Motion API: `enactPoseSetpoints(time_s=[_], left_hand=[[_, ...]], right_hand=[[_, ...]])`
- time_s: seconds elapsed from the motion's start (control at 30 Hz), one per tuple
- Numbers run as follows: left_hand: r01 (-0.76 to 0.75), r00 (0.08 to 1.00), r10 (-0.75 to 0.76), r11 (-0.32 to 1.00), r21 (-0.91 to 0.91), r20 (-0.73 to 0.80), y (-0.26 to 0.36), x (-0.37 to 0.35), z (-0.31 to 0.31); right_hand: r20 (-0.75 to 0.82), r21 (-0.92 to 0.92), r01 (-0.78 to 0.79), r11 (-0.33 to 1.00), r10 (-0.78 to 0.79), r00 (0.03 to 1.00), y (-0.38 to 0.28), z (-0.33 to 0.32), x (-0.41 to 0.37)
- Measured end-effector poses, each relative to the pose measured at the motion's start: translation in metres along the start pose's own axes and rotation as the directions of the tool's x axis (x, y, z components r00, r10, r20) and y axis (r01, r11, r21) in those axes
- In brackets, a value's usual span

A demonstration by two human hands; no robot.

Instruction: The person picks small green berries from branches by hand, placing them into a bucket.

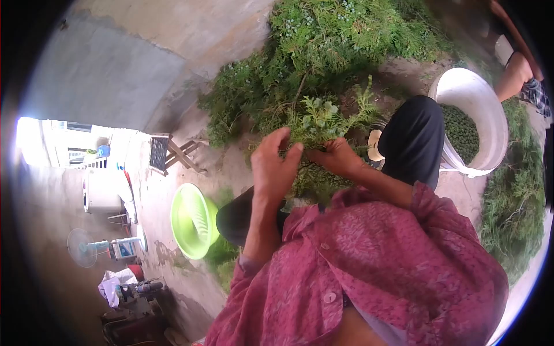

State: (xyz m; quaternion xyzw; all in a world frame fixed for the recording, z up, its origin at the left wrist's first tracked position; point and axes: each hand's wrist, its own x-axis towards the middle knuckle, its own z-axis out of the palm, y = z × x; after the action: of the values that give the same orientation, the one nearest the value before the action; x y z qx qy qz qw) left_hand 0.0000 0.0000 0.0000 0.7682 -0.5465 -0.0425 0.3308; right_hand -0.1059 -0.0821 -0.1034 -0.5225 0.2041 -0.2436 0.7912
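Observation:
A leafy green conifer sprig [320, 118] with small pale green cones stands up between my hands. My right hand [341, 158] is closed around its lower end, fingers pinched on the stem. Just left of it, my left hand [276, 167] is beside the leaves, thumb and forefinger apart, with nothing visible between them; its other fingers are partly hidden. Beyond both hands lies a large heap of cut conifer branches [254, 86], some bearing the same cones. Below the hands, between my knees, more greenery shows, and whatever holds it is mostly hidden.
To the right, a white bucket [499, 124] holds many small green cones [460, 135]. Another person's arm [515, 78] is beyond it. At left are a lime-green basin [180, 222], a folding stool [179, 155] and a fan [82, 248]. More branches [513, 213] lie at right.

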Motion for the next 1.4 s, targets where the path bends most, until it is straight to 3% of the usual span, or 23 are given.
enactPoseSetpoints(time_s=[0.07, 0.1, 0.17, 0.23, 0.3, 0.33, 0.4, 0.47, 0.5, 0.6, 0.67, 0.7, 0.77, 0.83, 0.9, 0.97, 1.03, 1.07, 1.1, 1.17, 1.2, 1.27, 1.4], left_hand=[[0.198, 0.98, -0.19, 0.969, -0.15, 0.066, -0.009, 0.002, 0.017], [0.198, 0.978, -0.19, 0.974, -0.107, 0.081, -0.012, 0.001, 0.007], [0.204, 0.943, -0.199, 0.979, 0.009, 0.268, -0.014, 0.004, 0.01], [0.183, 0.961, -0.177, 0.983, -0.012, 0.214, -0.022, 0.004, 0.021], [0.322, 0.943, -0.28, 0.898, -0.298, 0.178, -0.029, 0.001, 0.029], [0.323, 0.943, -0.281, 0.898, -0.298, 0.176, -0.028, -0.001, 0.03], [0.386, 0.899, -0.388, 0.49, -0.782, 0.2, -0.024, -0.004, 0.031], [0.414, 0.878, -0.413, 0.404, -0.815, 0.241, -0.021, -0.009, 0.03], [0.44, 0.856, -0.432, 0.318, -0.84, 0.285, -0.02, -0.011, 0.029], [0.426, 0.863, -0.445, 0.382, -0.82, 0.24, -0.027, -0.013, 0.032], [0.422, 0.866, -0.44, 0.385, -0.821, 0.239, -0.028, -0.013, 0.032], [0.42, 0.868, -0.435, 0.39, -0.82, 0.238, -0.028, -0.013, 0.031], [0.414, 0.885, -0.408, 0.476, -0.776, 0.222, -0.032, -0.013, 0.032], [0.402, 0.903, -0.374, 0.557, -0.727, 0.212, -0.031, -0.014, 0.033], [0.429, 0.896, -0.384, 0.616, -0.66, 0.224, -0.025, -0.015, 0.036], [0.416, 0.904, -0.356, 0.606, -0.678, 0.235, -0.014, -0.015, 0.035], [0.405, 0.91, -0.334, 0.595, -0.694, 0.244, -0.012, -0.017, 0.034], [0.406, 0.912, -0.315, 0.611, -0.68, 0.262, -0.012, -0.018, 0.034], [0.408, 0.913, -0.297, 0.627, -0.664, 0.281, -0.013, -0.019, 0.033], [0.426, 0.904, -0.303, 0.613, -0.665, 0.3, -0.011, -0.021, 0.032], [0.442, 0.897, -0.306, 0.597, -0.669, 0.32, -0.01, -0.022, 0.032], [0.425, 0.905, -0.271, 0.633, -0.647, 0.329, -0.014, -0.023, 0.034], [0.414, 0.907, -0.246, 0.669, -0.617, 0.342, -0.018, -0.023, 0.035]], right_hand=[[0.002, -0.008, 0.137, 0.991, -0.137, 0.991, -0.004, 0.0, 0.0], [-0.003, 0.037, 0.142, 0.989, -0.142, 0.99, -0.001, 0.012, 0.0], [0.006, -0.048, 0.246, 0.968, -0.246, 0.969, -0.002, 0.011, -0.001], [-0.009, -0.055, 0.191, 0.98, -0.192, 0.981, -0.002, 0.007, -0.001], [-0.022, -0.059, 0.144, 0.988, -0.146, 0.989, -0.001, 0.003, 0.001], [-0.039, -0.028, 0.141, 0.99, -0.142, 0.989, -0.002, 0.0, 0.001], [-0.054, 0.002, 0.137, 0.991, -0.137, 0.989, -0.004, -0.005, 0.002], [-0.068, -0.074, -0.177, 0.981, 0.172, 0.983, -0.01, -0.013, 0.003], [-0.064, -0.07, -0.179, 0.981, 0.175, 0.983, -0.007, -0.014, 0.004], [0.0, -0.128, -0.224, 0.966, 0.226, 0.974, -0.005, -0.023, 0.008], [0.082, -0.485, -0.109, 0.868, 0.169, 0.982, -0.015, -0.032, 0.01], [0.082, -0.486, -0.109, 0.867, 0.169, 0.982, -0.022, -0.033, 0.009], [-0.056, -0.256, 0.089, 0.963, -0.106, 0.993, -0.042, -0.035, 0.003], [-0.068, -0.244, 0.092, 0.965, -0.112, 0.991, -0.064, -0.029, -0.003], [0.024, -0.201, 0.242, 0.949, -0.243, 0.97, -0.067, -0.022, -0.004], [0.034, -0.224, 0.256, 0.94, -0.256, 0.966, -0.066, -0.013, -0.006], [0.037, -0.386, 0.351, 0.853, -0.366, 0.93, -0.071, -0.005, -0.008], [0.034, -0.534, 0.304, 0.789, -0.34, 0.94, -0.078, -0.005, -0.013], [0.036, -0.531, 0.304, 0.791, -0.338, 0.94, -0.079, -0.004, -0.012], [0.088, -0.591, 0.52, 0.617, -0.591, 0.802, -0.079, -0.003, -0.011], [0.087, -0.592, 0.518, 0.617, -0.59, 0.802, -0.078, -0.003, -0.01], [0.269, -0.69, 0.616, 0.38, -0.655, 0.706, -0.075, -0.007, -0.007], [0.318, -0.597, 0.618, 0.511, -0.556, 0.767, -0.064, -0.016, -0.003]])
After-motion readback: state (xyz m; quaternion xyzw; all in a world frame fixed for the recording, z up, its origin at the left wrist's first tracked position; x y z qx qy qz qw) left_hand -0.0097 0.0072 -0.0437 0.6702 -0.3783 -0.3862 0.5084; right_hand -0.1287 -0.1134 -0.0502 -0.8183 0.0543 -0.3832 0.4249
